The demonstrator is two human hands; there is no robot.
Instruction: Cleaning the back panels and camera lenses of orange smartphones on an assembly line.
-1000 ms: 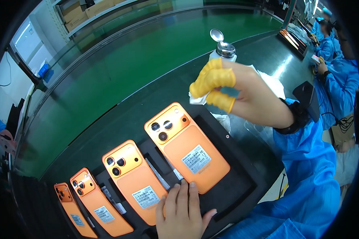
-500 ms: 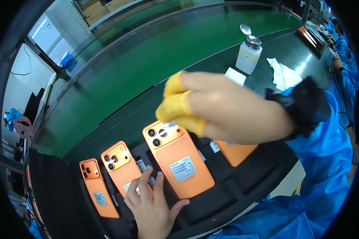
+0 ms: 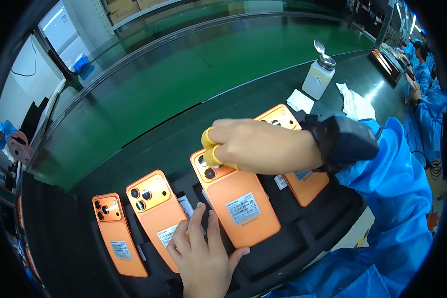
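Tray: black foam tray [image 3: 303, 248] holding four orange phones face down, side by side.
Far-left phone: small orange phone [image 3: 115, 233], untouched.
Second phone: orange phone [image 3: 156, 213], just beside the left hand.
Left hand: left hand [image 3: 203, 258] flat on the tray, fingers spread, gripping nothing.
Middle phone: large orange phone [image 3: 236, 201], tilted, camera end under the right hand.
Right hand: right hand [image 3: 256, 146], yellow-capped fingertips [image 3: 209, 154] pinched on the camera block.
Fourth phone: orange phone [image 3: 303, 179], mostly hidden by the wrist.
Behind: white cloth pad [image 3: 300, 101], pump bottle [image 3: 318, 74], crumpled wipe [image 3: 357, 105], green conveyor belt [image 3: 193, 69].
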